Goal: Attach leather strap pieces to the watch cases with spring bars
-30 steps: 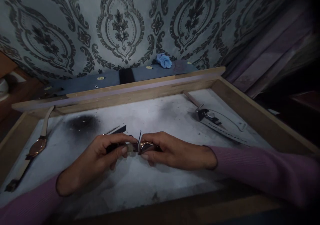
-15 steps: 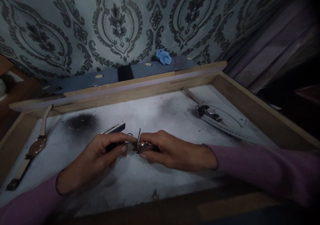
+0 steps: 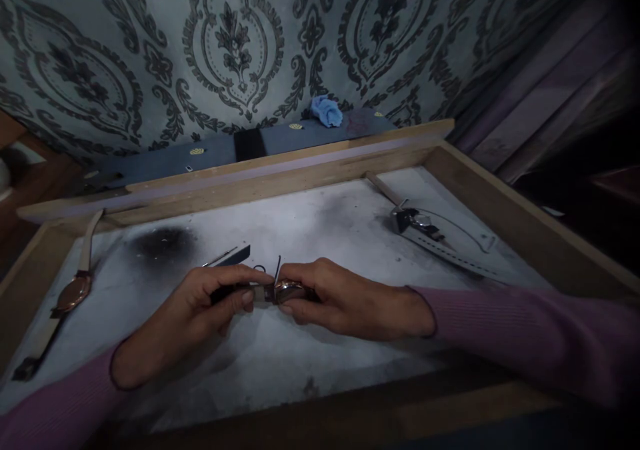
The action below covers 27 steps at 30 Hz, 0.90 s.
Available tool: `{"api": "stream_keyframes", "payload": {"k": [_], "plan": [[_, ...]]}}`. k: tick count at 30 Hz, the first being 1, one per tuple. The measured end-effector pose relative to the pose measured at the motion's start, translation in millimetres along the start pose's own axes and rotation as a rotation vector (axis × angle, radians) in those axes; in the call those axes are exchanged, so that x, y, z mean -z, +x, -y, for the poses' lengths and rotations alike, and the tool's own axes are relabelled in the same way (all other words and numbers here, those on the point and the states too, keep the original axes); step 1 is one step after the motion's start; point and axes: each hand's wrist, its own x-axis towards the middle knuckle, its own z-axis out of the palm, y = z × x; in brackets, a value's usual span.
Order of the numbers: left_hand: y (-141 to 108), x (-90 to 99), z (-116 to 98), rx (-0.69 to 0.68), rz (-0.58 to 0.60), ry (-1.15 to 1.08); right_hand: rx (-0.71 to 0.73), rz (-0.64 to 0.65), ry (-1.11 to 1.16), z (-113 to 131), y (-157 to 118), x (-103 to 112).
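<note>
Near the middle of the white board, my right hand (image 3: 340, 300) pinches the round case of a watch (image 3: 289, 292) between thumb and fingers. My left hand (image 3: 210, 303) is closed on the watch's strap (image 3: 261, 294), just left of the case. A thin dark upright piece (image 3: 278, 269) stands where strap and case meet. Just beyond my left fingers lies a flat dark object with a light edge (image 3: 233, 257), partly hidden by that hand. A small dark ring (image 3: 260, 269) shows behind the fingertips.
A rose-coloured watch (image 3: 73, 293) lies at the left. Another watch with straps (image 3: 420, 222) lies at the right. Raised wooden edges (image 3: 500, 197) surround the white surface (image 3: 280, 223). Beyond the back edge, a crumpled blue cloth (image 3: 327, 111) rests on a dark blue strip (image 3: 215, 153).
The watch case has tilted slightly between my right fingers. Both hands keep nearly the same place and hold.
</note>
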Motion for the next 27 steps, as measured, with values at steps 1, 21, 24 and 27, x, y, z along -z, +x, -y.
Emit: {"api": "stream_keyframes", "payload": {"k": [1,21,24,27], "plan": [[0.2,0.1,0.3,-0.006,-0.002,0.002,0.003,-0.001,0.001,0.1,0.0,0.1],[-1.7,1.7,1.4,-0.065,0.014,0.063,-0.030,-0.002,0.008,4.5,-0.4,1.2],[-2.1,2.8,2.4,-0.073,0.000,0.065,-0.033,-0.008,0.008,5.1,-0.2,1.4],[-2.8,3.5,1.7,-0.064,-0.023,0.056,-0.036,-0.005,0.009,5.8,0.2,1.6]]}}
